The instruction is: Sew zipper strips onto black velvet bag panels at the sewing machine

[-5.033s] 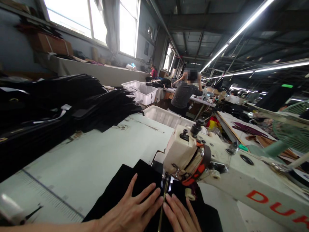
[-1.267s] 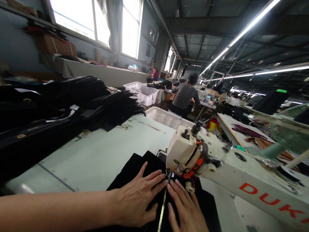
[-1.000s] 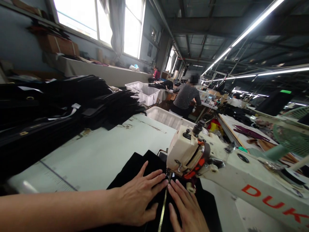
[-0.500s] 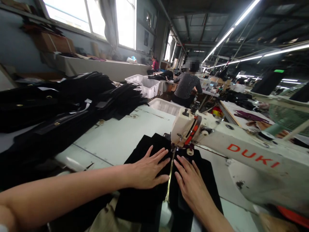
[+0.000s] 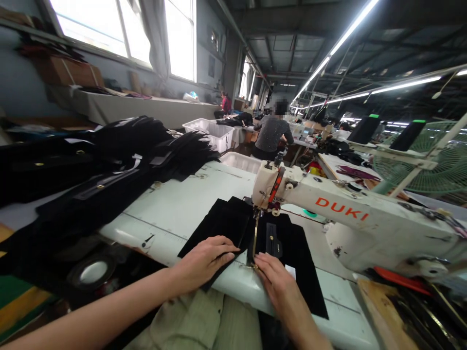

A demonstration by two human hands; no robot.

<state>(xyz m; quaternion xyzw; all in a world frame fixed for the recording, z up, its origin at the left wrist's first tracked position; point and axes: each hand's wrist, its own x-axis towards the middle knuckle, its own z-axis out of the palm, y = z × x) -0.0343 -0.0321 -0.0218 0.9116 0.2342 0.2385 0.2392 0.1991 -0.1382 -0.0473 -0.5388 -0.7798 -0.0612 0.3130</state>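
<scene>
Black fabric point(image 5: 222, 221) lies under the head of the sewing machine point(image 5: 268, 187). A gold zipper strip point(image 5: 256, 236) runs from the needle area toward the table's front edge. My left hand point(image 5: 209, 257) rests on the fabric's left part, its fingers close together at the fabric's edge. My right hand point(image 5: 279, 282) has its fingertips at the lower end of the zipper, on the black fabric; whether it pinches the strip is hard to tell. A dark strap piece with a gold stud point(image 5: 272, 239) lies right of the zipper.
Stacked black pieces point(image 5: 127, 146) cover the left side. White bins point(image 5: 219, 133) stand behind the table point(image 5: 204, 187). A person point(image 5: 273, 133) sits further back. At the right are thread cones point(image 5: 365, 129), a green fan point(image 5: 438, 150) and a wooden box edge point(image 5: 379, 306) with zippers.
Both hands have moved toward the table's front edge. My left fingers were spread and are now together. The strap piece with the stud is now uncovered, and the view has shifted.
</scene>
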